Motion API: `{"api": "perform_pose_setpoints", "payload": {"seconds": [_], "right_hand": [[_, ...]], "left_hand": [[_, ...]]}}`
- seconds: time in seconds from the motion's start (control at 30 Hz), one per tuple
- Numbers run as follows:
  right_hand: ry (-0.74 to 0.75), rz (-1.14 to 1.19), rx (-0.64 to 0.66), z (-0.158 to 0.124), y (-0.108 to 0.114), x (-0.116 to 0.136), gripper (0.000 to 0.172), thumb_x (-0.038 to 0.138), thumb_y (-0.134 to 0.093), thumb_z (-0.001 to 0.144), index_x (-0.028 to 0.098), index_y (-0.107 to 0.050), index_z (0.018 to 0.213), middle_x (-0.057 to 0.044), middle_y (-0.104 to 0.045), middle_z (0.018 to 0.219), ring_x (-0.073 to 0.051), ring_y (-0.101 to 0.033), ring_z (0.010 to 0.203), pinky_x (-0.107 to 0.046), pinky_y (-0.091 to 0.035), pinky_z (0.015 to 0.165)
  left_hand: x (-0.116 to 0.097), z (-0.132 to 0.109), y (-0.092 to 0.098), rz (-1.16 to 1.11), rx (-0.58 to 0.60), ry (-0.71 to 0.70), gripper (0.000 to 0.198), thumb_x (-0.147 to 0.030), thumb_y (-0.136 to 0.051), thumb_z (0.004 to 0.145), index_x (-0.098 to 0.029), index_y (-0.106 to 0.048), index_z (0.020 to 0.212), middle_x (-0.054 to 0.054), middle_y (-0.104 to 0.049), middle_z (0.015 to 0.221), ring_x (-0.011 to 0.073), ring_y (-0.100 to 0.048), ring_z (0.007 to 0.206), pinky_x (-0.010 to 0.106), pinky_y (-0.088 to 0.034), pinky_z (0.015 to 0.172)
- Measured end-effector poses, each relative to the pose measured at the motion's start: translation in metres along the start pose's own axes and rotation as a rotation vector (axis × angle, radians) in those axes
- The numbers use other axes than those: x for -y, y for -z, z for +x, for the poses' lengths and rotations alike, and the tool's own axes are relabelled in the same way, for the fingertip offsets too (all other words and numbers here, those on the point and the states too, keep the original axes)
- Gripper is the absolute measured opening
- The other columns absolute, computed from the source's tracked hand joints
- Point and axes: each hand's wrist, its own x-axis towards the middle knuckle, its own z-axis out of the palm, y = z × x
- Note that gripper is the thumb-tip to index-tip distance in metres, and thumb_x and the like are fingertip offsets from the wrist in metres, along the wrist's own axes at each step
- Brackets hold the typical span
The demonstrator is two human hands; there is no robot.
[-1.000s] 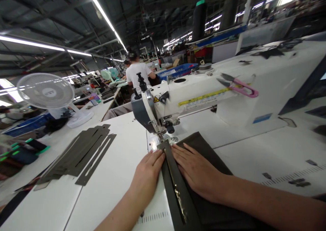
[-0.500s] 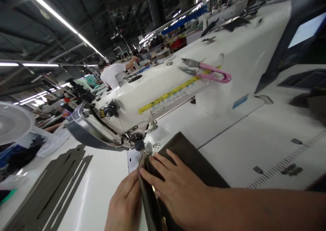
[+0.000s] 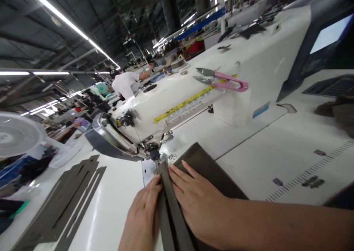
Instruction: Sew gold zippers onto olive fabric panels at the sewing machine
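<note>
- Under your flat, unclenched right hand (image 3: 195, 201): a smooth, dark-olive panel (image 3: 211, 169).
- Against your left hand (image 3: 144, 212), grip unclear: a long, dark-olive, slotted, fabric-like strip (image 3: 174, 205).

Hands (image 3: 197, 205) on dark strip (image 3: 172, 199) at sewing machine (image 3: 179, 96).

A sewing workshop, plainly: a big white sewing machine (image 3: 182, 96) stands near me, dark cut pieces (image 3: 63, 192) lie stacked at left, and strip lights (image 3: 58, 13) run beyond a far white-shirted worker (image 3: 125, 85).
</note>
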Motion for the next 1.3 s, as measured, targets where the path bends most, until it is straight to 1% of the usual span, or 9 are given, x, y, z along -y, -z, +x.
{"api": "perform_pose_setpoints", "payload": {"seconds": [0.1,0.23,0.33,0.47,0.6,0.73,1.0,1.13,1.3], "right_hand": [[0.034,-0.018,-0.002,-0.003,0.000,-0.001,0.050,0.025,-0.037,0.087,0.008,-0.036,0.134,-0.017,-0.031,0.140,-0.030,-0.020,0.131,-0.053,-0.014,0.107],[0.023,-0.040,-0.008,-0.004,-0.004,-0.001,0.051,0.025,-0.035,0.089,0.014,-0.026,0.139,-0.013,-0.028,0.142,-0.026,-0.019,0.132,-0.051,-0.018,0.107],[0.026,-0.068,0.022,-0.003,-0.005,0.000,0.051,0.026,-0.034,0.090,0.017,-0.024,0.139,-0.011,-0.028,0.142,-0.025,-0.019,0.132,-0.050,-0.020,0.107],[0.014,-0.146,0.059,0.002,-0.005,-0.005,0.050,0.023,-0.037,0.088,0.018,-0.029,0.137,-0.009,-0.029,0.141,-0.025,-0.021,0.131,-0.051,-0.023,0.106],[0.044,-0.248,0.073,0.012,-0.006,-0.018,0.051,0.017,-0.039,0.084,0.013,-0.034,0.135,-0.012,-0.029,0.140,-0.025,-0.023,0.131,-0.049,-0.026,0.105],[0.101,-0.342,0.093,0.021,-0.009,-0.029,0.051,0.016,-0.039,0.083,0.008,-0.035,0.134,-0.015,-0.033,0.137,-0.028,-0.027,0.129,-0.050,-0.031,0.102],[0.207,-0.412,0.049,0.021,-0.013,-0.037,0.058,0.021,-0.042,0.079,0.009,-0.033,0.135,-0.014,-0.034,0.137,-0.031,-0.031,0.126,-0.049,-0.038,0.097],[0.200,-0.400,0.054,0.021,-0.011,-0.036,0.060,0.021,-0.044,0.077,0.010,-0.033,0.135,-0.015,-0.035,0.137,-0.031,-0.032,0.126,-0.049,-0.039,0.095],[0.141,-0.306,0.092,0.021,-0.007,-0.034,0.059,0.022,-0.045,0.078,0.013,-0.034,0.135,-0.013,-0.033,0.139,-0.030,-0.028,0.128,-0.049,-0.034,0.099]], "left_hand": [[-0.009,-0.001,0.002,0.023,0.017,0.018,0.042,-0.004,-0.034,0.082,-0.016,-0.046,0.121,0.012,-0.049,0.128,0.0229,-0.047,0.117,0.040,-0.047,0.093],[-0.018,-0.004,0.002,0.026,-0.038,0.078,0.039,-0.005,-0.035,0.083,-0.015,-0.051,0.117,0.015,-0.053,0.122,0.0251,-0.051,0.111,0.042,-0.050,0.088],[-0.019,-0.004,0.001,0.028,-0.025,0.077,0.037,-0.007,-0.039,0.085,-0.014,-0.052,0.118,0.016,-0.053,0.121,0.0260,-0.053,0.109,0.043,-0.050,0.088],[-0.015,0.006,-0.001,0.041,0.041,0.075,0.035,-0.006,-0.044,0.083,-0.012,-0.053,0.116,0.016,-0.054,0.120,0.0266,-0.052,0.109,0.043,-0.048,0.090],[-0.008,0.023,0.000,0.044,0.074,0.088,0.032,-0.004,-0.047,0.081,-0.008,-0.054,0.112,0.017,-0.055,0.118,0.0266,-0.053,0.108,0.042,-0.046,0.093],[-0.003,0.033,-0.006,0.021,0.018,0.102,0.025,-0.009,-0.047,0.084,-0.008,-0.055,0.108,0.015,-0.057,0.112,0.0244,-0.055,0.103,0.040,-0.047,0.091],[0.003,0.028,-0.022,0.101,-0.150,0.027,0.025,-0.010,-0.037,0.089,-0.005,-0.055,0.105,0.017,-0.060,0.105,0.0260,-0.058,0.098,0.041,-0.051,0.084],[0.004,0.029,-0.019,0.094,-0.158,0.010,0.027,-0.009,-0.034,0.090,-0.005,-0.055,0.105,0.017,-0.061,0.104,0.0264,-0.059,0.097,0.041,-0.052,0.082],[0.003,0.030,-0.023,0.055,-0.174,0.013,0.030,-0.012,-0.030,0.091,-0.004,-0.056,0.104,0.017,-0.060,0.103,0.0256,-0.057,0.098,0.041,-0.051,0.084]]}}
